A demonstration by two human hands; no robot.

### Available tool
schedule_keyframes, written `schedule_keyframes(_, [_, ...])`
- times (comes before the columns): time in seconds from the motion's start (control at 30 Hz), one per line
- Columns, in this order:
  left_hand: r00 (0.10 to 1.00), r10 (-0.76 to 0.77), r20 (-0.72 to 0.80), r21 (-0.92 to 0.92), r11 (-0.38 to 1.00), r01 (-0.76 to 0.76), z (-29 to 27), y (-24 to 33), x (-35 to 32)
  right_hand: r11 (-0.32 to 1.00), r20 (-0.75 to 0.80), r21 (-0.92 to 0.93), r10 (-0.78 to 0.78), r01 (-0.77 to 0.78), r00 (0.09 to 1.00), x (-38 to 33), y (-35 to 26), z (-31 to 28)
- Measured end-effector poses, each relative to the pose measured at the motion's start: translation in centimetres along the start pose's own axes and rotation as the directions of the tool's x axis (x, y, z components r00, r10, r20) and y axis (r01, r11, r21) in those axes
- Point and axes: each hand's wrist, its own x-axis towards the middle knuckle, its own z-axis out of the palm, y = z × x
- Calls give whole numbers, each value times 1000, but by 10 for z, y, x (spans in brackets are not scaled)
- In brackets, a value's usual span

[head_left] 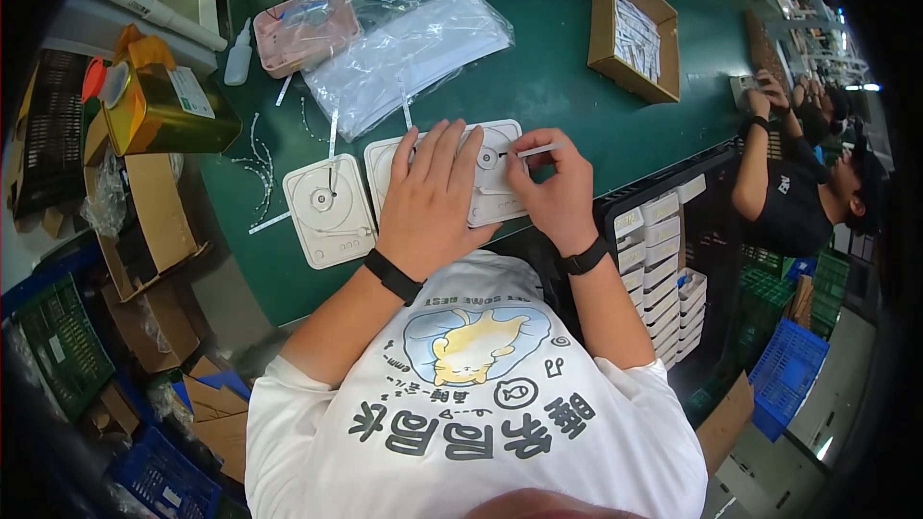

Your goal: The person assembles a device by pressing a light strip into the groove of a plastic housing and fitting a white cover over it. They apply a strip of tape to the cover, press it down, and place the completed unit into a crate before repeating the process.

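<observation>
Three white square casings moulded like small record players lie in a row along the table's near edge. The left casing (pixel 312 231) shows a round disc and a strip stretching from it toward the plastic bag. My left hand (pixel 433 187) lies flat with fingers stretched across the middle casing (pixel 377 156) and the edge of the right casing (pixel 498 204). Much of the middle one is hidden beneath it. Over the right casing's disc, my right hand (pixel 558 187) pinches a thin pale strip (pixel 540 148) between thumb and forefinger.
A clear bag of white sheets (pixel 423 53), a pink box (pixel 306 31) and a white bottle (pixel 238 56) occupy the far left. A cardboard box of strips (pixel 615 62) stands far right. Stacked white casings (pixel 659 259) fill a black crate. A co-worker (pixel 803 178) sits at right.
</observation>
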Motion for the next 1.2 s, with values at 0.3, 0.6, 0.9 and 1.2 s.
schedule_keyframes(0.3, [1000,11,-18,9,1000,-11,1,-2,-1,988,10,-19,-151,151,988,-8,-1,1])
schedule_keyframes(0.6, [1000,16,-15,12,1000,-16,0,-2,-1,989,-48,61,-130,133,990,-12,6,9])
schedule_keyframes(0.9, [999,34,2,37,999,-34,-9,1,3,988,-118,15,-148,151,982,-11,-14,13])
schedule_keyframes(1.2, [995,48,-84,-58,997,-53,-33,-11,51,872,-37,-317,-405,374,914,-10,-9,11])
